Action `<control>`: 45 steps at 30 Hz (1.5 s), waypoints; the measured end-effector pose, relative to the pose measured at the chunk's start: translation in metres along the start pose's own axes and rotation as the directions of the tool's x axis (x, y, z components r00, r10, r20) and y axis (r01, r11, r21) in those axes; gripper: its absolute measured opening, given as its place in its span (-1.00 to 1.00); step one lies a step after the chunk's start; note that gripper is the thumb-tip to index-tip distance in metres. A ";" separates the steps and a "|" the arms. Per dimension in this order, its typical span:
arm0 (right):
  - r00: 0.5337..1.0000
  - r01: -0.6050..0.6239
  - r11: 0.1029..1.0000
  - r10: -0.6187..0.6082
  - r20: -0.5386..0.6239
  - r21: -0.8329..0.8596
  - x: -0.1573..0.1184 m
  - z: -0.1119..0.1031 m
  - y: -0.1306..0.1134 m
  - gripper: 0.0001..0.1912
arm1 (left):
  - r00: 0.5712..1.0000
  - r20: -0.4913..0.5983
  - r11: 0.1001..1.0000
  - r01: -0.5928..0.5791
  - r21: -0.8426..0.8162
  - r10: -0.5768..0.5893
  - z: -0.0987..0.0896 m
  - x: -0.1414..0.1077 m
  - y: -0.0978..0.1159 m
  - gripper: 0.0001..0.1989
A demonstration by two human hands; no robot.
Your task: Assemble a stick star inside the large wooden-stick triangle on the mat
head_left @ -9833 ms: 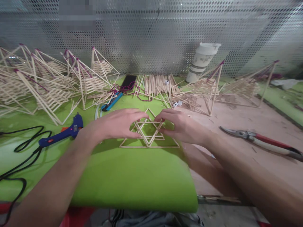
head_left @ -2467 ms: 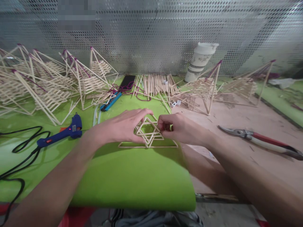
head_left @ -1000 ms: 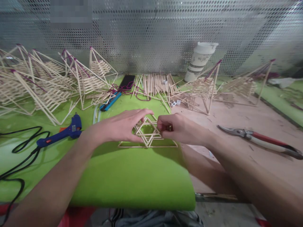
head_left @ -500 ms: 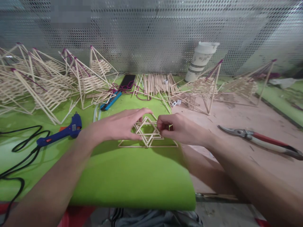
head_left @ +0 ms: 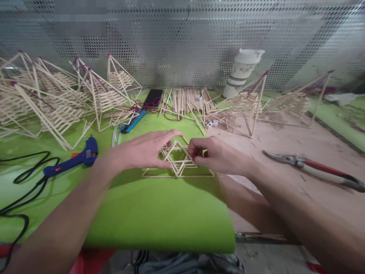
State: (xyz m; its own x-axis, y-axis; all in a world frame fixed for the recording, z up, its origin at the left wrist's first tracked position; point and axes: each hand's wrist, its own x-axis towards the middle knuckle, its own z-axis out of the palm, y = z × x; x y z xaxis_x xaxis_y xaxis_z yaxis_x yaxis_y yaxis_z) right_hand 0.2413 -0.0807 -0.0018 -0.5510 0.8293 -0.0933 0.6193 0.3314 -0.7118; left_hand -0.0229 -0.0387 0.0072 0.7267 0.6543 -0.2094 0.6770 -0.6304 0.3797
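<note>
A star-shaped frame of thin wooden sticks (head_left: 178, 175) lies on the green mat (head_left: 159, 213) in front of me, with stacked triangles crossing over a larger triangle. My left hand (head_left: 149, 150) curves around its left side, thumb and fingers gripping the upper sticks. On the right side, my right hand (head_left: 211, 152) pinches at the frame's edge with thumb and forefinger together. Its fingertips partly hide the right corner of the sticks. A blue glue gun (head_left: 71, 160) with a black cord rests on the mat left of my left forearm.
Several stick pyramids with purple tips (head_left: 98, 95) stand at the left; more pyramids (head_left: 253, 99) stand at the right. Behind are loose sticks (head_left: 188, 101), a blue cutter knife (head_left: 133, 121), purple string (head_left: 173, 117) and a white cup (head_left: 243, 72). Red-handled pruning shears (head_left: 310, 167) lie right.
Both hands and the stick frame stay in almost the same place. Only a slight shift of the camera view shows.
</note>
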 end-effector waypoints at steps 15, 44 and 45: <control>0.994 -0.060 0.998 0.062 -0.092 0.022 0.001 0.000 -0.002 -0.85 | 1.000 0.005 0.997 -0.012 0.070 0.011 0.002 0.000 -0.004 -0.01; 0.986 -0.153 0.880 0.169 0.004 0.450 0.004 0.005 0.005 -0.82 | 0.999 -0.002 0.995 -0.053 0.080 0.053 0.003 0.002 0.005 -0.01; 0.985 -0.158 0.882 0.173 0.006 0.445 0.004 0.005 0.005 -0.83 | 0.997 -0.005 0.995 -0.071 0.075 0.072 0.003 0.002 0.006 -0.02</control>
State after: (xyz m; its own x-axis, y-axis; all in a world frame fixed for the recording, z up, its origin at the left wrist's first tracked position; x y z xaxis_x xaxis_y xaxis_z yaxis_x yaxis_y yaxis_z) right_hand 0.2391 -0.0778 -0.0087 -0.4390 0.8712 -0.2196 0.3840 -0.0390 -0.9225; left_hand -0.0172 -0.0421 0.0059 0.7729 0.6093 -0.1770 0.6302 -0.7049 0.3254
